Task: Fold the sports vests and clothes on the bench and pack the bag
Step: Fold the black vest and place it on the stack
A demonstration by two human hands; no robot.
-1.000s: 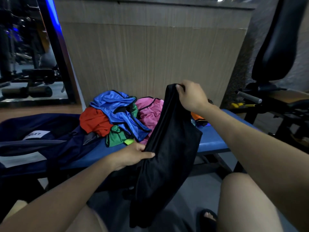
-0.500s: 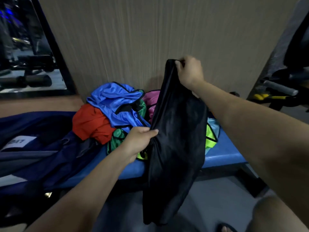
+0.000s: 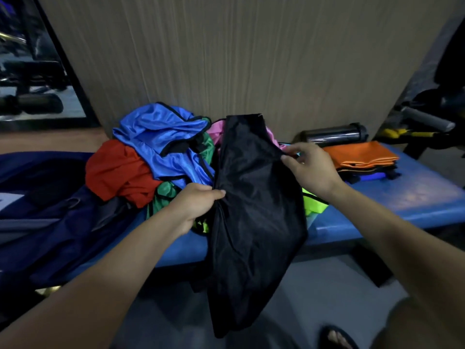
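A: Far left end of the bench (image 3: 412, 197)?
B: Dark navy bag (image 3: 50, 210), slumped open across the padding, 1 pale label patch at its left edge.

A: Next along?
B: Loose heap of vests near the back edge: red vest (image 3: 118, 172) lowest and leftmost, blue vest (image 3: 163, 142) draped over its top, green vest (image 3: 166, 192) poking out beneath, pink vest (image 3: 216, 129) behind.

A: Left hand (image 3: 196, 202)?
B: Forearm reaching up from the lower left corner, wrist roughly straight, fingers curled and thumb on top, pinching the left edge of the black garment (image 3: 254, 212) about halfway down its length.

A: And the garment itself?
B: Standing tall at the middle of the bench, top end up against the heap, lower part hanging over the front edge toward the floor.

A: Right hand (image 3: 312, 170)?
B: Forearm coming in from the right, back of the hand up, fingers loosely spread, fingertips touching the garment's upper right edge. Gripping or only touching: cannot tell.

A: Further right?
B: Neon yellow vest (image 3: 314, 205) peeking from under the garment, then 1 folded orange vest (image 3: 359, 154) topping a small stack near the right end, dark bottle (image 3: 334, 134) lying on its side along the back edge behind it.
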